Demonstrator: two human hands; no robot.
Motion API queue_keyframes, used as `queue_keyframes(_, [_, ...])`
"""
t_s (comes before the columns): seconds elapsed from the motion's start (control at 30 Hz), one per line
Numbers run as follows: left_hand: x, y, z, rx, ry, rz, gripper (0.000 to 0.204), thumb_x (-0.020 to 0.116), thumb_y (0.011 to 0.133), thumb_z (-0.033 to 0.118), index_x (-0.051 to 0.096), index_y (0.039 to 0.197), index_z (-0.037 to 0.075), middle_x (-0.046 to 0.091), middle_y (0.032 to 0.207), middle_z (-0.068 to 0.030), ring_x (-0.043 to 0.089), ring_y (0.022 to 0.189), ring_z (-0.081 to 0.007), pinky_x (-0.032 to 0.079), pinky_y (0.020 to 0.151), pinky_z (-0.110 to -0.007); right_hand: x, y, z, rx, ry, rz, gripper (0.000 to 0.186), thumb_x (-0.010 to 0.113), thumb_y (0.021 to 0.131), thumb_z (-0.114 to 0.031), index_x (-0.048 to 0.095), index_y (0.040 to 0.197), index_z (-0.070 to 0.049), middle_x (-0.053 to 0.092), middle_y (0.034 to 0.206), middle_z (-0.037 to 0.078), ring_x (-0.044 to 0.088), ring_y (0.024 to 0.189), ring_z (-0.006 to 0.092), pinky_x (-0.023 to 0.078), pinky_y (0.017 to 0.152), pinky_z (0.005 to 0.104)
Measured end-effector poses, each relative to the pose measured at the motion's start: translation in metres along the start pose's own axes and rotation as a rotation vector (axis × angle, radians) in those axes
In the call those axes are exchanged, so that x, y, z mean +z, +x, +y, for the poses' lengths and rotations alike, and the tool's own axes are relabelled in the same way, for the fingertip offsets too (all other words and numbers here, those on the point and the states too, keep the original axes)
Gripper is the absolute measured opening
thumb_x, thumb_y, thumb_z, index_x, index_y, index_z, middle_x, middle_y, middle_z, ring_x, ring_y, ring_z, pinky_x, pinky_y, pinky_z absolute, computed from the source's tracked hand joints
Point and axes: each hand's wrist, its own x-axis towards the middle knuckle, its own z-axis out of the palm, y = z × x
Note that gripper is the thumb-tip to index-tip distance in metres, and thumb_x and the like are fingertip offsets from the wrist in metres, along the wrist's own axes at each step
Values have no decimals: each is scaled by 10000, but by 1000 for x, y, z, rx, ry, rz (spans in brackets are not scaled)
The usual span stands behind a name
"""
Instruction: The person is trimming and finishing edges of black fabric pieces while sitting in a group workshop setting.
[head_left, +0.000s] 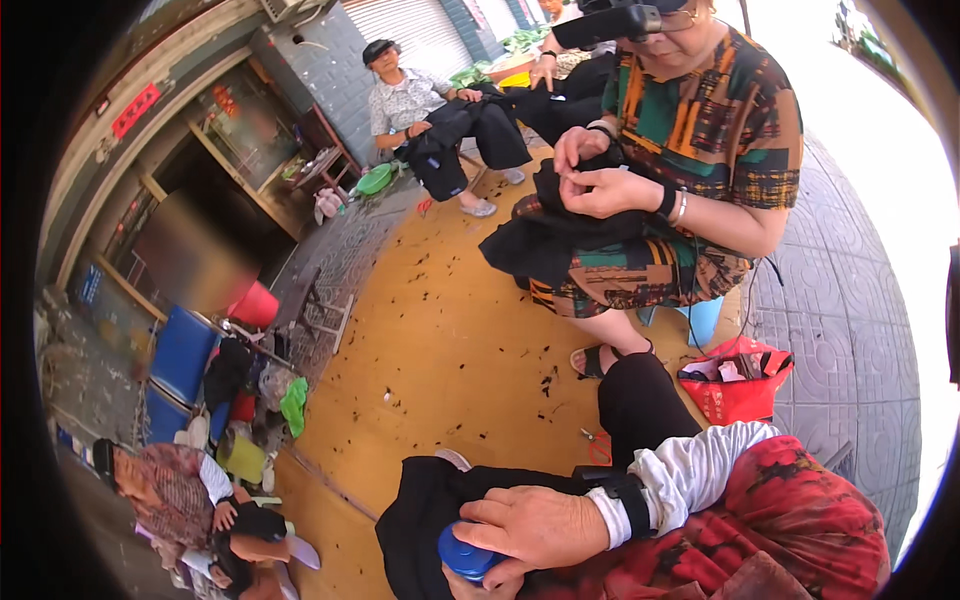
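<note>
A round blue lid (470, 552) sits low in the view, above black cloth spread over my lap. My right hand (545, 528) reaches in from the right, its fingers curled over the lid's edge. Just below, my left hand (475, 588) shows only in part, closed around whatever lies under the lid; that body is hidden by the hands and the lower edge. The black cloth (415, 510) bunches to the left of both hands. A dark band and a white sleeve cover my right wrist.
Red-handled scissors (598, 446) lie on the tan floor sheet (440, 350), which is scattered with dark scraps. A red bag (735, 380) stands at right. Opposite, a person (700, 130) sits with black cloth. Other people sit at far left and lower left.
</note>
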Motion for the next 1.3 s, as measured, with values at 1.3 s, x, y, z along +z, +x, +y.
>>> queue_keyframes(1.3, [-34,13,-42,145,108,-106,695,787,659,264,442,1205,4,555,1084,-143,576,952,-244,480,782,-331,21,77,37,-459,549,-370,541,640,728,-140,432,1219,-49,425,1190,161,453,987,347,405,841,416])
